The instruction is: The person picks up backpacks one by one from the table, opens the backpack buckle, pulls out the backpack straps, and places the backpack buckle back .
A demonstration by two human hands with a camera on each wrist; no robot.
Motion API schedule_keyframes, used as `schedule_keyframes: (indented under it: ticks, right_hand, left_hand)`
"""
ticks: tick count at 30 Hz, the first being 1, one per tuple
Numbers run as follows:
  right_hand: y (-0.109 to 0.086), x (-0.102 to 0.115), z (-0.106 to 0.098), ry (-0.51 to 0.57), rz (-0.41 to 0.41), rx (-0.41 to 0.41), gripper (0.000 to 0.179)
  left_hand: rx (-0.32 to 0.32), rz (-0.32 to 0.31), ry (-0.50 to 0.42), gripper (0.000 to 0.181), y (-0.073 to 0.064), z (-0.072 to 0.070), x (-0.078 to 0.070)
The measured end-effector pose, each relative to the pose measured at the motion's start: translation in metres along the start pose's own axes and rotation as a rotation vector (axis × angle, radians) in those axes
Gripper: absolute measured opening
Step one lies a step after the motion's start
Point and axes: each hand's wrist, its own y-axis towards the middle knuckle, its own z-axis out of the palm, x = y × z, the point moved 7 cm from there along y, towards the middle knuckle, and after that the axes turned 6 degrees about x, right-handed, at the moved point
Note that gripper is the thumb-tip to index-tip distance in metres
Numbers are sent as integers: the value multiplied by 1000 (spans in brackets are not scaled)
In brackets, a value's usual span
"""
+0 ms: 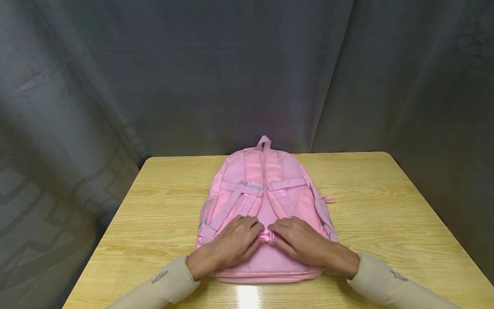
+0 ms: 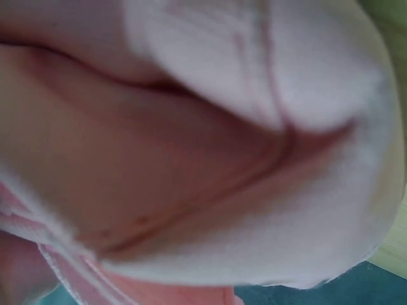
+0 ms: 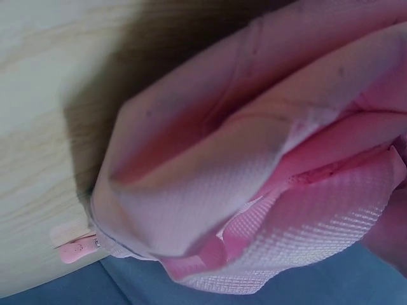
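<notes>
A pink backpack point(image 1: 266, 262) lies on the table with its shoulder-strap side up and its top loop pointing away from me. Over its lower middle, my left hand point(image 1: 239, 240) and right hand point(image 1: 299, 242) face each other. Between their fingertips is a small bright pink buckle point(image 1: 266, 234), pinched from the left and from the right; the fingers hide much of it. Blurred pale pink cloth point(image 2: 191, 254) fills most of the left wrist view. In the right wrist view, folded pink fabric and mesh point(image 3: 318, 235) of the backpack stand close to the camera.
The wooden table point(image 1: 154, 206) extends to both sides of the backpack. A pink zipper pull point(image 1: 328, 199) sticks out on the right side of the bag. Dark grey curtains point(image 1: 231, 77) hang behind the table's far edge and along both sides.
</notes>
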Motion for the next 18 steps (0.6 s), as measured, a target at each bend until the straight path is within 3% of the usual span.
schedule_keyframes:
  ticks: [5, 18]
  right_hand:
    - [0, 1, -1, -1, -6, -5, 23]
    - [0, 2, -1, -24, -11, -29, 25]
  left_hand:
    - [-36, 10, 1, 19, 0, -2, -1]
    - [-43, -1, -43, 20, -1, -2, 0]
